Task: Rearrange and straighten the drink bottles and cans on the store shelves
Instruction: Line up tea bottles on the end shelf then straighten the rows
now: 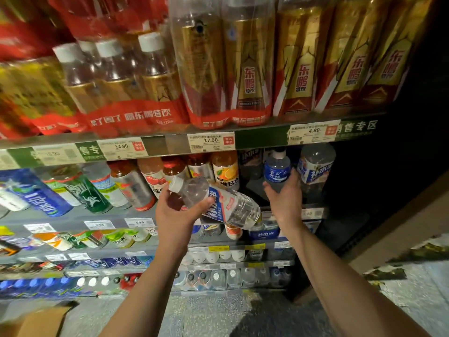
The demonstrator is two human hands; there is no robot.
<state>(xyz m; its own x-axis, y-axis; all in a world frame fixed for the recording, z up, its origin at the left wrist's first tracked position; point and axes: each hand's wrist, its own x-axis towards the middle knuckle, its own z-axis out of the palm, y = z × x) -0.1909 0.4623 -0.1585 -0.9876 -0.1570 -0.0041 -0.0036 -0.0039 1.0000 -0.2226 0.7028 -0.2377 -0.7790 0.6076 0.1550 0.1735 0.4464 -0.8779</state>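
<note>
Mid-task, restocking the right end of the second shelf (pixel 243 190). Left hand (pixel 178 212) grips a clear bottle with a white cap and blue-white label (pixel 216 203), held off the shelf and tilted nearly flat, cap pointing up-left, base toward the right. Right hand (pixel 284 195) is wrapped around the lower part of a dark blue-label water bottle (pixel 277 170) that stands upright at the shelf, fingers curled on it; whether it rests on the shelf or is just lifted, cannot tell. Just right of it stands another clear blue-white bottle (pixel 315 164), upright, same look as the one in the left hand.

Done so far, judging by the layout: orange-label bottles (pixel 224 169) and the red-cap ones beside them stand in a fairly even front row; top shelf gold energy-drink bottles (pixel 301 64) look lined up.

Left: a dark gap sits between the orange-label bottle and the blue-label one, so that spot looks unfilled. The tilted clear bottle is not yet placed; likely belongs by its match on the right. Bottles toward the left end of the second shelf, green-label bottle (pixel 87 190) included, appear leaning, though wide-angle distortion may cause that. Lower shelves (pixel 218 249) are too small and blurred to judge.
</note>
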